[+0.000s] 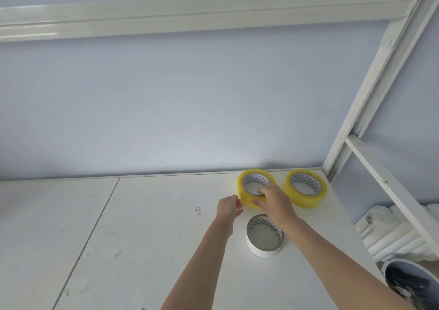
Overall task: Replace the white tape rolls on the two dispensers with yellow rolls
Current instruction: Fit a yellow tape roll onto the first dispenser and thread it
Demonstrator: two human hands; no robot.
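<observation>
Two glossy yellow tape rolls lie flat at the far right of the white surface [142, 226]: left yellow roll [247, 196] and right yellow roll [306, 192]; a thin white tape roll [264, 236] lies nearer. Right hand [273, 200] clasps the left roll, fingers through its cardboard core; left hand [229, 207], loosely curled, touches its wall. Likely light, rigid, slick-sided; core-and-wall hold suits.
</observation>
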